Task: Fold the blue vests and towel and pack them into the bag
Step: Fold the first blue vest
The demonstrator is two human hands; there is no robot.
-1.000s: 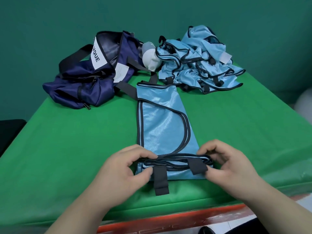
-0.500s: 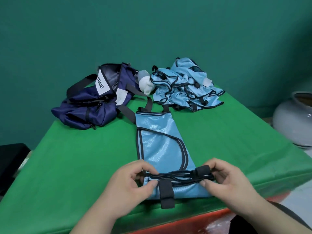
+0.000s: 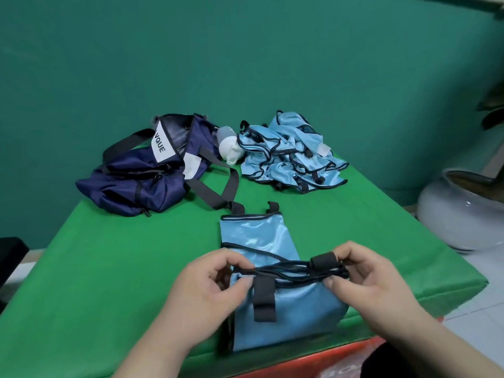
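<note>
My left hand (image 3: 203, 291) and right hand (image 3: 365, 282) each pinch the folded vest (image 3: 283, 312) — its near edge raised off the table (image 3: 109, 268).

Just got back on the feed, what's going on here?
A person is folding one blue vest at the near edge of the green table. The left hand and right hand each pinch its bunched dark trim, holding the near end raised. A crumpled pile of vests waits at the far right, the navy bag lies at the far left, with a white bundle between them.
</note>
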